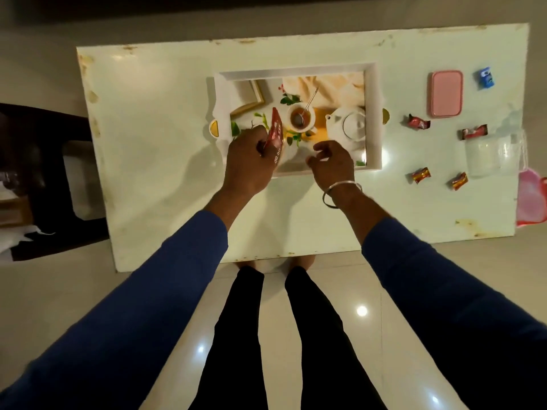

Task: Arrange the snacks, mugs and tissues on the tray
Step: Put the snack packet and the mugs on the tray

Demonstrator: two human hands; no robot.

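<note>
A white tray (373, 113) with a printed tea-set picture lies in the middle of the pale table (154, 149). My left hand (248, 161) grips a red snack packet (275, 130) above the tray's near left part. My right hand (331, 164) hovers over the tray's near edge with loosely curled fingers and holds nothing. On the table to the right lie several small snacks: a red one (418, 122), another red one (474, 132), two red-and-yellow ones (421, 175) (459, 181) and a blue one (486, 78). A clear glass mug (488, 156) stands near them.
A pink lidded box (446, 93) sits at the table's right rear. A pink object (531, 199) pokes over the right edge. Dark furniture (44, 173) stands left of the table. My legs are at the table's near edge.
</note>
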